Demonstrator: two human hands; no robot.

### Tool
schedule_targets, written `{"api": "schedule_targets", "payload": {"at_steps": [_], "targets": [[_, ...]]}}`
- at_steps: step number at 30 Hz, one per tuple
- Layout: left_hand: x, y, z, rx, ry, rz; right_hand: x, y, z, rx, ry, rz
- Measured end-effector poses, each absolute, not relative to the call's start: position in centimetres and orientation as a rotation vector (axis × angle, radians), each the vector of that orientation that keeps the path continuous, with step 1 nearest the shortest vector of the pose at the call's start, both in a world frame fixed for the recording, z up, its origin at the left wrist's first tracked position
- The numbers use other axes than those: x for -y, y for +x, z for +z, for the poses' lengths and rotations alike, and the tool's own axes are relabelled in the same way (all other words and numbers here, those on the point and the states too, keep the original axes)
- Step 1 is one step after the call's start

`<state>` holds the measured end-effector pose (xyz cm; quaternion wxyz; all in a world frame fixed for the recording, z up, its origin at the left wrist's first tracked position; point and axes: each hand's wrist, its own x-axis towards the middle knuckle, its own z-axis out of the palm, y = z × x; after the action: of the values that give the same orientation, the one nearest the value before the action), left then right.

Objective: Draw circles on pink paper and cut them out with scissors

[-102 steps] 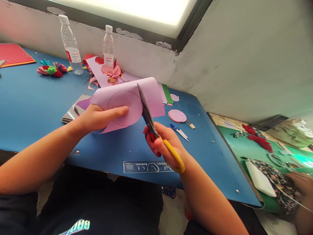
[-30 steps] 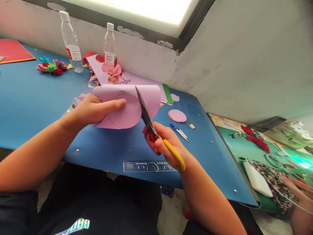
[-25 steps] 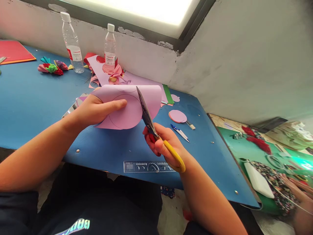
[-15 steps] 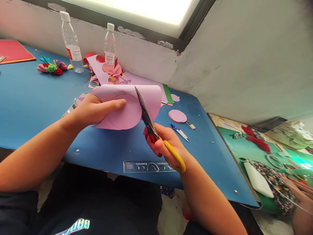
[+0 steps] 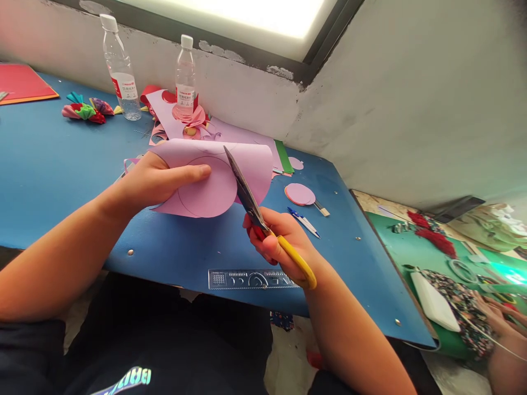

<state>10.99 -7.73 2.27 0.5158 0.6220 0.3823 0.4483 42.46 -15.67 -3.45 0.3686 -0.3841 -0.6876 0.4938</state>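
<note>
My left hand [image 5: 158,178] grips a sheet of light purple paper [image 5: 251,164] by its left side, the thumb lying on top and the other fingers hidden beneath. Drawn circles show on the paper, which curls over at the top; its lower right edge is cut round along one circle. Closed around yellow-handled scissors [image 5: 247,195], my right hand [image 5: 280,236] holds them with the dark blades pointing up and left across the paper, at the right side of the circle. Below the hands, a clear stencil ruler [image 5: 251,279] lies at the table's front edge.
Two water bottles [image 5: 123,82] stand at the back beside paper scraps [image 5: 162,112] and colourful fabric pieces [image 5: 88,111]. Cut paper circles [image 5: 300,194], a brush [image 5: 322,209] and pens [image 5: 304,223] lie at the right. Another person's hand [image 5: 492,315] is at a green table [image 5: 382,236].
The scissors' tip has shifted slightly left and the handles slightly right. My left hand and the paper have moved a little left. Both hands keep their hold.
</note>
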Motion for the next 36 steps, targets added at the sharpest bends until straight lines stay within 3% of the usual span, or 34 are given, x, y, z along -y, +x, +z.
{"api": "schedule_targets", "payload": {"at_steps": [36], "targets": [[7.35, 10.05, 2.49, -0.858, 1.606, 0.935, 15.68, 42.48, -3.04, 1.827, -1.011, 1.295]]}}
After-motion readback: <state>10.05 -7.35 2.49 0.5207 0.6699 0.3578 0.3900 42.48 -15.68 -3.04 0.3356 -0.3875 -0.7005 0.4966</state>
